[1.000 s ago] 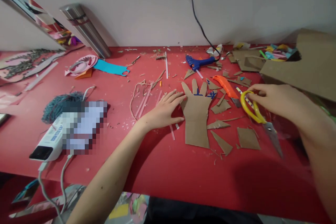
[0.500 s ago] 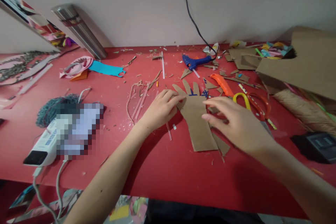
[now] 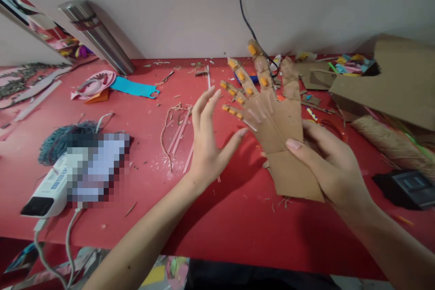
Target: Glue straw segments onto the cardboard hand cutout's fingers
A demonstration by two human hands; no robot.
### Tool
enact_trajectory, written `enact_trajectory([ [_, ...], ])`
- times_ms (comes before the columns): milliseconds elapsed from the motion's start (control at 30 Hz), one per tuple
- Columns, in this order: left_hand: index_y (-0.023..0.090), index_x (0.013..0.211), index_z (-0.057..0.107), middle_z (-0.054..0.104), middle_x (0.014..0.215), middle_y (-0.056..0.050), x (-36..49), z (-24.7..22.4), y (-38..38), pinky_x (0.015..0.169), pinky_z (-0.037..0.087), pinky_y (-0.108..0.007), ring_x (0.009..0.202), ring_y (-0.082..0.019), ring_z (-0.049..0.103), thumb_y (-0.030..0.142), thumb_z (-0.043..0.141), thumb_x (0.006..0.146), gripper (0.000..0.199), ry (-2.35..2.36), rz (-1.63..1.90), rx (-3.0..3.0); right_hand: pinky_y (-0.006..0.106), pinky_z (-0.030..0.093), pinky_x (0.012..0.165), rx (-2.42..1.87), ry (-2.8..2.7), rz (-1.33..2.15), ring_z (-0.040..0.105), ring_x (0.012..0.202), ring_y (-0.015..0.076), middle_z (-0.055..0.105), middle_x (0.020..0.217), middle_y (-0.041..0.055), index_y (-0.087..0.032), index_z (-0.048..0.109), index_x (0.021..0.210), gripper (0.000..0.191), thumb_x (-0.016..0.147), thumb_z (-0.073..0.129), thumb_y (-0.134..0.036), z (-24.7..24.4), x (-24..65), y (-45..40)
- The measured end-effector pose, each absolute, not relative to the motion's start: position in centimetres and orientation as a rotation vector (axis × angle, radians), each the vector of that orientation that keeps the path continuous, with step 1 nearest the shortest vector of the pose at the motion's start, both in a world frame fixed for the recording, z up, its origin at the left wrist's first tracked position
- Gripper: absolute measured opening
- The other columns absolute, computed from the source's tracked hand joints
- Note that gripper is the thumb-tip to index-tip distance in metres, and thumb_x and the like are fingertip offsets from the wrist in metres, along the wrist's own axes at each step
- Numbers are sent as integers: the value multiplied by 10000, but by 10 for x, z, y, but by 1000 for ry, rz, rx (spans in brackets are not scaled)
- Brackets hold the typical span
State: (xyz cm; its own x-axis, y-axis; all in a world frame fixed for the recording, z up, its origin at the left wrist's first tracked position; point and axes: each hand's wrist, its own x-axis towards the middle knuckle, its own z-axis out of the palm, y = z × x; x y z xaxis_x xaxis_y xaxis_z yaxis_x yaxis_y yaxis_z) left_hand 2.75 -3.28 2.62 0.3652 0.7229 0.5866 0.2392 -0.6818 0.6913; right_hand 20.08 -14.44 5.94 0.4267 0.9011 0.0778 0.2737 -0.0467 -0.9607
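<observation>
A cardboard hand cutout [image 3: 278, 131] is raised off the table, its jointed fingers pointing up and away. Short orange straw pieces [image 3: 249, 91] sit along several of its fingers, and clear straw lengths run over its palm. My right hand [image 3: 336, 167] grips the cutout by its right edge, thumb across the front and fingers behind. To the left of the cutout is my left hand [image 3: 210, 140], holding nothing, with thumb and fingers spread. Partly hidden behind the cardboard fingers lies a blue glue gun [image 3: 252, 79].
On the red table [image 3: 217, 231] stand a steel flask [image 3: 98, 36] and a blurred-out phone-like item [image 3: 98, 167] beside a white power bank [image 3: 50, 190]. Clear glue sticks or straws [image 3: 181, 131], a twine roll [image 3: 390, 140], cardboard scraps and a cardboard box [image 3: 401, 77] lie about.
The cutout has been lifted and turned over, now showing the side with orange straw pieces. My right hand has taken hold of it; my left hand has let go and moved away.
</observation>
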Motion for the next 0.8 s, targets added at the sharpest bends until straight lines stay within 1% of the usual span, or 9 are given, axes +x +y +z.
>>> enact_trajectory([
  [67,339,1519,288,283,1644,-90,29,18,-31,1236,301,-505,1537,-310,259,491,613,963,661,836,1241,1928,458,623,738,-1481,-883,934,726,984,322,756,1047,66,-298,721,1030,319,774,727,-489,54,200,-142],
  [133,346,1509,287,299,1645,-96,31,11,-28,1192,381,-484,1499,-303,347,500,634,946,680,829,1172,1695,479,622,728,-1402,-727,1097,731,981,341,760,1022,66,-298,719,1035,394,720,759,-531,47,196,-140],
  [267,333,1452,392,503,1497,-100,31,8,-22,996,555,-393,1216,-245,635,461,709,883,663,832,1127,1298,494,607,857,-1332,-564,1121,717,1062,323,759,1096,48,-293,701,1041,390,720,772,-501,32,188,-137],
  [333,326,1427,435,568,1411,-78,31,12,-22,880,591,-321,1098,-200,684,413,743,847,662,820,1148,1192,488,585,938,-1309,-557,1080,696,1122,305,751,1155,37,-289,690,1048,380,724,783,-463,26,185,-137],
  [400,312,1397,474,640,1289,-57,32,16,-25,802,593,-280,1041,-186,699,386,777,809,665,800,1107,1139,492,559,998,-1291,-560,1069,679,1158,293,745,1187,33,-291,678,1076,398,730,793,-450,22,182,-136],
  [500,266,1333,534,708,1166,-52,35,19,-33,858,587,-315,1088,-220,696,381,805,780,627,754,967,1112,497,534,1044,-1269,-569,1080,668,1178,282,741,1202,34,-294,669,1097,386,767,783,-459,17,178,-137],
  [633,206,1177,603,721,1234,-83,39,19,-43,998,550,-400,1181,-266,673,345,808,781,467,685,852,1151,478,523,1063,-1237,-616,1102,658,1193,262,729,1231,30,-299,678,1103,328,829,744,-466,13,174,-141],
  [733,193,1131,613,726,1243,-91,38,18,-44,1004,546,-421,1162,-278,684,330,805,783,420,678,810,1194,458,511,1076,-1221,-695,1113,644,1205,243,715,1255,22,-306,681,1113,290,867,715,-456,9,176,-142],
  [800,185,1136,615,728,1239,-95,37,18,-43,1008,542,-426,1154,-280,687,331,801,784,424,679,804,1222,454,501,1083,-1215,-710,1097,643,1195,237,713,1247,21,-300,682,1072,268,855,734,-448,7,178,-141],
])
